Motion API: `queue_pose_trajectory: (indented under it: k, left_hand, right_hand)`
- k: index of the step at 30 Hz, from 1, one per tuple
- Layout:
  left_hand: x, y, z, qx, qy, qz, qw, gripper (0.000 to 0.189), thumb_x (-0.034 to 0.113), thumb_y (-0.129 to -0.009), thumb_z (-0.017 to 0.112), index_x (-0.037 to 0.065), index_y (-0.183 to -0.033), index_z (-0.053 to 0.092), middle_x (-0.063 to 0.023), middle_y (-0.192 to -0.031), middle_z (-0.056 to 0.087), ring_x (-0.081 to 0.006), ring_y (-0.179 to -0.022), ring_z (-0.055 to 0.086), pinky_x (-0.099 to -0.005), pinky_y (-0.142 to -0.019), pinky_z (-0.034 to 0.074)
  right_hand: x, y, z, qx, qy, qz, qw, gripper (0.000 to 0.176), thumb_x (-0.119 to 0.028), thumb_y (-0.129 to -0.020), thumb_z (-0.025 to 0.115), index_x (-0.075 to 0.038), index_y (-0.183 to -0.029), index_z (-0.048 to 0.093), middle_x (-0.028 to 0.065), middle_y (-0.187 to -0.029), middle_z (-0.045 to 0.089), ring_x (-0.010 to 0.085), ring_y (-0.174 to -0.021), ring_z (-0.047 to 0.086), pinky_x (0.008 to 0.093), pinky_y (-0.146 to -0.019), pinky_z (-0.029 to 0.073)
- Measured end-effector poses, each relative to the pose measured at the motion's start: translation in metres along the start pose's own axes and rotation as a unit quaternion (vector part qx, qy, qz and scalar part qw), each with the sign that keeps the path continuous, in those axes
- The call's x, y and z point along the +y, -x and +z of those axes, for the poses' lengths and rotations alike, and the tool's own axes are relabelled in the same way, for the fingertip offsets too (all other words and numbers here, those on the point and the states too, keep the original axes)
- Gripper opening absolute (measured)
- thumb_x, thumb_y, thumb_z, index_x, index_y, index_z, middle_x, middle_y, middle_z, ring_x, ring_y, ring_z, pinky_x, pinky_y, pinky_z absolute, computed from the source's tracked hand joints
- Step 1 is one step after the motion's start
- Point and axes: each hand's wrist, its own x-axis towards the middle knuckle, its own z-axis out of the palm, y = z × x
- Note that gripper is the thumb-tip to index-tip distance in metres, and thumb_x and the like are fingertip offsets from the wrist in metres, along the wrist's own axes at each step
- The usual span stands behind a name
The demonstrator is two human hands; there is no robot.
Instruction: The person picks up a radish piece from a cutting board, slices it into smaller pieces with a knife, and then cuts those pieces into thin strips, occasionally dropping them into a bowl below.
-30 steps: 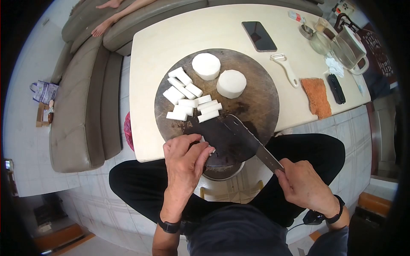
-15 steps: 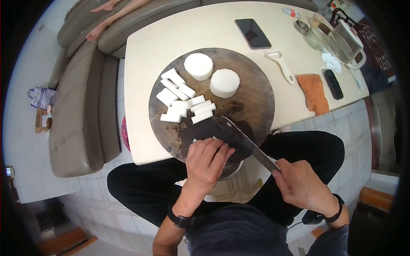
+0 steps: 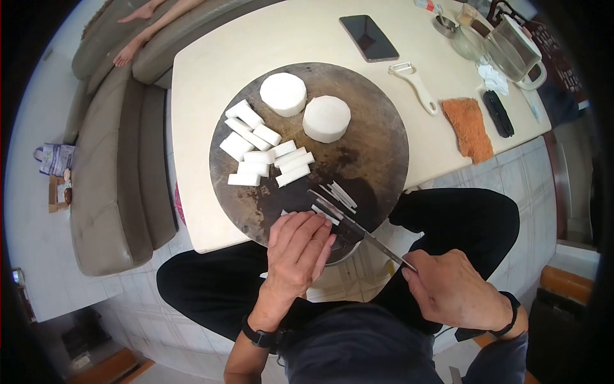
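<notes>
My left hand [image 3: 295,253] curls over a white radish piece [image 3: 326,216], pressing it onto the round wooden chopping board [image 3: 377,137]; most of that piece is hidden under the fingers. In my right hand [image 3: 451,285] is the handle of a kitchen knife [image 3: 382,248]. Its blade runs toward the upper left, edge down, right beside the held piece. Several thin radish strips [image 3: 340,196] lie just beyond the blade. Farther up the board are several cut radish blocks [image 3: 257,157] and two thick round radish chunks, one [image 3: 283,94] left of the other [image 3: 327,120].
The board overhangs the near edge of a cream table [image 3: 198,205]. On the table are a phone [image 3: 369,38], a peeler [image 3: 419,89], an orange cloth [image 3: 468,128], a black case [image 3: 498,114] and a glass pitcher [image 3: 511,51]. Another person's feet [image 3: 131,51] rest on the sofa [image 3: 121,153].
Thin strips now show to the right of the blade. The knife has turned more upright and moved slightly left. The whole view has shifted a little.
</notes>
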Motion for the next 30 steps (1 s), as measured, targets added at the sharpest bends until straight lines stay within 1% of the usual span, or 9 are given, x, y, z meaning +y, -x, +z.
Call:
queue_pose_trajectory:
  k: [5,10,14,17,19,22,25,29,30]
  left_hand:
    - [-0.001,0.000,-0.001,-0.001,0.006,-0.001,1.000,0.027,0.001,-0.068,0.077,-0.002,-0.094,0.069,-0.0115,-0.098,0.065,-0.0282,-0.097,0.062,-0.0434,-0.089,0.048]
    - [-0.003,0.001,0.000,0.000,0.011,0.001,1.000,0.024,0.001,-0.066,0.077,-0.002,-0.089,0.069,-0.0118,-0.096,0.064,-0.0290,-0.095,0.062,-0.0444,-0.089,0.049]
    - [-0.003,0.002,0.000,-0.001,0.010,-0.002,1.000,0.023,0.001,-0.065,0.077,-0.002,-0.087,0.069,-0.0120,-0.094,0.064,-0.0293,-0.093,0.062,-0.0451,-0.088,0.049]
    - [-0.005,0.003,0.002,0.013,0.015,0.003,1.000,0.023,0.001,-0.064,0.077,-0.002,-0.086,0.070,-0.0122,-0.092,0.064,-0.0295,-0.091,0.062,-0.0453,-0.088,0.050]
    - [-0.006,0.004,0.002,0.015,0.011,0.009,1.000,0.022,0.002,-0.064,0.077,-0.002,-0.084,0.069,-0.0123,-0.090,0.064,-0.0296,-0.090,0.062,-0.0450,-0.087,0.050]
    - [-0.005,0.004,0.002,0.015,0.003,0.009,1.000,0.021,0.002,-0.064,0.076,-0.001,-0.083,0.069,-0.0123,-0.090,0.064,-0.0296,-0.089,0.062,-0.0452,-0.087,0.049]
    - [-0.006,0.012,0.002,-0.002,-0.004,-0.007,1.000,0.020,0.002,-0.065,0.076,-0.001,-0.084,0.069,-0.0121,-0.090,0.064,-0.0294,-0.090,0.062,-0.0456,-0.088,0.048]
    - [-0.002,0.004,0.001,0.007,-0.015,-0.002,1.000,0.023,0.002,-0.066,0.075,-0.001,-0.088,0.069,-0.0122,-0.094,0.064,-0.0291,-0.094,0.061,-0.0464,-0.091,0.046]
    - [-0.001,0.003,0.002,0.006,-0.011,-0.006,1.000,0.022,0.002,-0.067,0.075,-0.001,-0.088,0.068,-0.0129,-0.094,0.064,-0.0303,-0.095,0.061,-0.0472,-0.091,0.045]
  right_hand:
    - [-0.003,-0.001,-0.001,-0.015,0.007,0.003,1.000,0.019,-0.014,-0.091,0.055,0.003,-0.084,0.049,0.0158,-0.051,0.052,0.0357,-0.045,0.055,0.0436,-0.046,0.042]
    - [-0.002,-0.003,-0.003,-0.022,0.021,-0.027,0.999,0.014,-0.007,-0.086,0.059,0.003,-0.082,0.049,0.0156,-0.051,0.052,0.0346,-0.043,0.055,0.0417,-0.042,0.041]
    - [-0.003,-0.005,-0.004,-0.034,0.017,-0.015,0.999,0.013,-0.004,-0.082,0.059,0.004,-0.081,0.049,0.0158,-0.052,0.052,0.0347,-0.044,0.056,0.0410,-0.042,0.042]
    - [-0.003,-0.010,-0.005,-0.077,0.032,-0.005,0.997,0.014,-0.007,-0.085,0.060,0.006,-0.088,0.054,0.0135,-0.050,0.050,0.0332,-0.045,0.054,0.0400,-0.046,0.038]
    - [-0.004,-0.021,-0.005,-0.088,0.044,-0.042,0.994,0.015,-0.001,-0.074,0.060,0.006,-0.080,0.048,0.0170,-0.054,0.054,0.0359,-0.049,0.060,0.0418,-0.043,0.044]
    - [-0.006,-0.035,-0.001,-0.036,0.032,-0.088,0.995,0.018,-0.002,-0.071,0.061,0.007,-0.081,0.049,0.0187,-0.056,0.056,0.0370,-0.053,0.062,0.0415,-0.047,0.047]
    - [-0.014,-0.039,0.006,-0.028,0.099,-0.083,0.991,0.018,-0.002,-0.070,0.061,0.007,-0.082,0.050,0.0196,-0.058,0.057,0.0375,-0.055,0.063,0.0409,-0.050,0.049]
    - [-0.006,-0.028,0.004,-0.004,0.088,-0.079,0.993,0.017,-0.002,-0.070,0.061,0.005,-0.080,0.050,0.0198,-0.058,0.058,0.0368,-0.052,0.062,0.0415,-0.049,0.048]
    - [-0.005,-0.024,0.002,-0.006,0.102,-0.057,0.993,0.016,-0.002,-0.070,0.061,0.005,-0.080,0.050,0.0195,-0.056,0.057,0.0368,-0.051,0.061,0.0416,-0.048,0.048]
